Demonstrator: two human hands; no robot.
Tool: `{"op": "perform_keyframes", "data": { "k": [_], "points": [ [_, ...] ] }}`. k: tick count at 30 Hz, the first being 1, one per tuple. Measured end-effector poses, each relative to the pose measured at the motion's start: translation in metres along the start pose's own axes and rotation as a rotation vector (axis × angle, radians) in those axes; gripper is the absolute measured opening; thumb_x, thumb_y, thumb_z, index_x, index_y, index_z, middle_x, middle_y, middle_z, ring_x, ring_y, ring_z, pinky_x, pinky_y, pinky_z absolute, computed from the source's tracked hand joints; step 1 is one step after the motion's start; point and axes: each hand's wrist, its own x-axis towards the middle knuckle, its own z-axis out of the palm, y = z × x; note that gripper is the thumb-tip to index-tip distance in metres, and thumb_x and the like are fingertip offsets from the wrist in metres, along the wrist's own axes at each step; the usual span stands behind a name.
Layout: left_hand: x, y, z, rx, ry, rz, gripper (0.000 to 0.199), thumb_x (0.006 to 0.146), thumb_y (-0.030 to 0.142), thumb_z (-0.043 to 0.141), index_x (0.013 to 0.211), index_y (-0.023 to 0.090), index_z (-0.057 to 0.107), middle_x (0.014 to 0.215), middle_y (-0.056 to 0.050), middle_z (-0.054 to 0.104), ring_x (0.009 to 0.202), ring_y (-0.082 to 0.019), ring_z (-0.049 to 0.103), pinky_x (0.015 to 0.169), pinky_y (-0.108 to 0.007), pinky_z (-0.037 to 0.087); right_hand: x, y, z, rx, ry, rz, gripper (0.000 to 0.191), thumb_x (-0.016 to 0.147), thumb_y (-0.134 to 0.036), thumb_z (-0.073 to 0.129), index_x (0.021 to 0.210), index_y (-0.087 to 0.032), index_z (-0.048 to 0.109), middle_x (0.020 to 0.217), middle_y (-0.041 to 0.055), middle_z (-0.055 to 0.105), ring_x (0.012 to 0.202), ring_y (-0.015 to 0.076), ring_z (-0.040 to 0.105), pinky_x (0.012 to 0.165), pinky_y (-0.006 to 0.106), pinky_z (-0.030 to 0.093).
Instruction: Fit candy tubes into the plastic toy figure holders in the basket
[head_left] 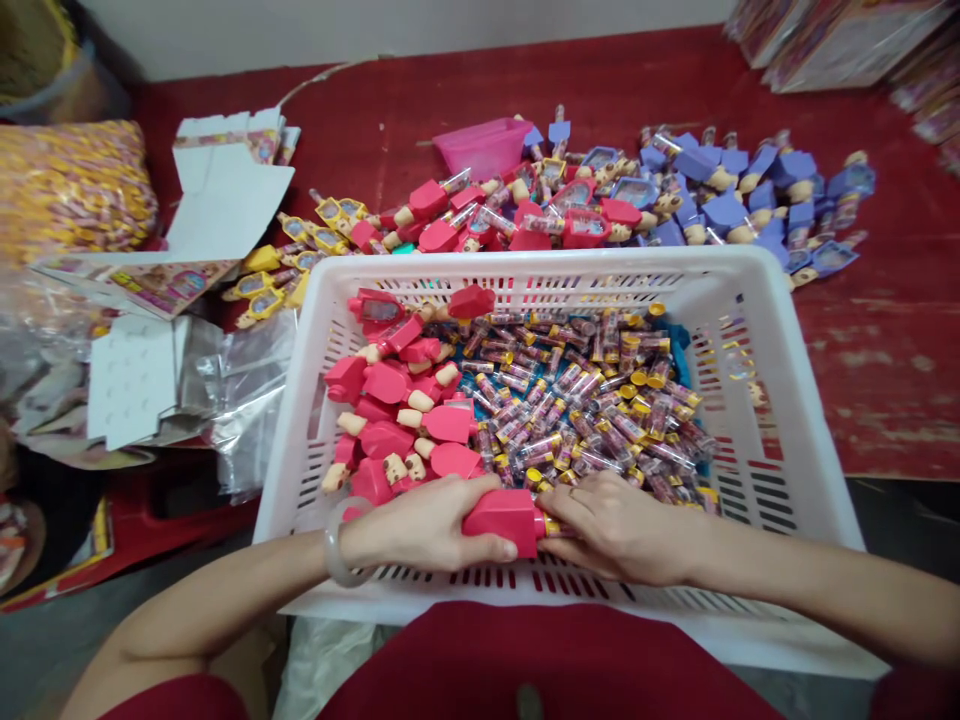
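My left hand [427,525] is closed around a pinkish-red plastic toy piece [506,518] with a block-shaped body, held above the near side of a white plastic basket [814,440]. At the toy's right end, my right hand [626,525] pinches a small clear tube with a yellow cap [553,525]. The tube touches the toy's end; how deep it sits I cannot tell. More pink toy pieces [386,382] with beige knobs lie heaped in the basket's left part. Many small yellow-capped tubes [592,400] fill the middle and right.
Behind the basket, yellow toys [330,240], pink toys [439,235] and purple toys [724,210] lie piled on a red table [885,350], near a pink tray [484,150]. On the left are white printed cards [225,195] and a bag of yellow pieces [75,185]. Wrapped packs [847,45] stand back right.
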Motion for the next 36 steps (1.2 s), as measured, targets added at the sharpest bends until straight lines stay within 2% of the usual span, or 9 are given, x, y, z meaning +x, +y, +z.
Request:
{"op": "perform_keyframes", "data": {
  "k": [4, 7, 12, 15, 19, 22, 28, 32, 36],
  "points": [
    [0.008, -0.015, 0.007, 0.575, 0.161, 0.252, 0.032, 0.089, 0.037, 0.044, 0.108, 0.014, 0.054, 0.083, -0.010, 0.064, 0.068, -0.021, 0.061, 0.058, -0.029, 0.044, 0.009, 0.007, -0.008, 0.427, -0.143, 0.301, 0.028, 0.093, -0.038, 0.048, 0.096, -0.014, 0.061, 0.076, 0.0030, 0.064, 0.061, 0.0128, 0.054, 0.053, 0.025, 0.036],
    [0.017, -0.025, 0.005, 0.706, 0.268, 0.323, 0.030, 0.085, 0.029, 0.044, 0.109, 0.013, 0.053, 0.086, -0.011, 0.064, 0.071, -0.022, 0.061, 0.060, -0.030, 0.045, 0.017, 0.018, -0.014, 0.665, -0.198, 0.400, 0.032, 0.092, -0.044, 0.048, 0.092, -0.015, 0.063, 0.076, 0.0016, 0.063, 0.064, 0.0123, 0.054, 0.053, 0.022, 0.037],
    [0.021, -0.026, -0.008, 0.207, 0.096, 0.163, 0.035, 0.092, 0.047, 0.045, 0.110, 0.019, 0.055, 0.089, -0.003, 0.067, 0.071, -0.016, 0.062, 0.059, -0.023, 0.045, 0.018, 0.025, -0.006, 0.050, -0.013, 0.204, 0.022, 0.090, -0.028, 0.051, 0.100, -0.013, 0.062, 0.082, 0.0087, 0.065, 0.071, 0.0174, 0.056, 0.062, 0.028, 0.038],
    [0.022, -0.027, -0.008, 0.243, 0.053, 0.231, 0.032, 0.093, 0.041, 0.047, 0.115, 0.018, 0.055, 0.092, -0.005, 0.068, 0.072, -0.015, 0.063, 0.060, -0.023, 0.046, 0.014, 0.024, 0.009, -0.154, 0.012, 0.251, 0.012, 0.086, -0.016, 0.049, 0.085, -0.013, 0.062, 0.071, 0.0081, 0.063, 0.063, 0.0164, 0.053, 0.059, 0.029, 0.035],
    [0.029, -0.037, -0.003, 0.868, 0.440, 0.497, 0.036, 0.093, 0.016, 0.046, 0.128, 0.024, 0.050, 0.104, -0.011, 0.065, 0.083, -0.020, 0.062, 0.068, -0.029, 0.047, 0.016, 0.028, 0.017, 0.474, -0.226, 0.434, 0.018, 0.084, -0.034, 0.059, 0.079, -0.017, 0.061, 0.061, -0.0012, 0.057, 0.051, 0.0103, 0.043, 0.050, 0.024, 0.031],
    [0.032, -0.040, -0.006, 1.034, 0.571, 0.603, 0.041, 0.093, 0.011, 0.042, 0.129, 0.030, 0.050, 0.113, -0.012, 0.063, 0.086, -0.020, 0.062, 0.072, -0.033, 0.047, 0.020, 0.034, 0.014, 0.805, -0.391, 0.412, 0.032, 0.087, -0.047, 0.054, 0.075, -0.018, 0.060, 0.055, -0.0044, 0.050, 0.046, 0.0090, 0.039, 0.046, 0.022, 0.030],
    [0.030, -0.033, -0.002, 0.658, 0.298, 0.350, 0.040, 0.091, 0.026, 0.052, 0.131, 0.024, 0.046, 0.100, -0.004, 0.066, 0.080, -0.017, 0.063, 0.067, -0.024, 0.048, 0.018, 0.030, 0.026, -0.001, -0.051, 0.486, 0.011, 0.079, -0.017, 0.056, 0.088, -0.013, 0.062, 0.075, 0.0076, 0.064, 0.062, 0.0161, 0.054, 0.055, 0.026, 0.031],
    [0.035, -0.040, 0.002, 0.916, 0.442, 0.448, 0.039, 0.090, 0.011, 0.045, 0.126, 0.024, 0.053, 0.099, -0.008, 0.065, 0.081, -0.019, 0.063, 0.067, -0.029, 0.047, 0.022, 0.032, 0.030, 0.370, -0.194, 0.501, 0.013, 0.078, -0.028, 0.063, 0.086, -0.017, 0.063, 0.067, 0.0006, 0.062, 0.057, 0.0136, 0.053, 0.051, 0.023, 0.033],
    [0.047, -0.034, -0.046, 1.022, 0.726, 0.407, 0.035, 0.091, 0.014, 0.046, 0.123, 0.025, 0.057, 0.096, -0.008, 0.066, 0.078, -0.018, 0.061, 0.069, -0.029, 0.047, 0.029, 0.062, -0.010, 0.682, 0.255, 0.612, 0.061, 0.073, -0.040, 0.071, 0.126, -0.019, 0.048, 0.081, 0.0006, 0.062, 0.063, 0.0151, 0.056, 0.052, 0.024, 0.042]
  ]
}}
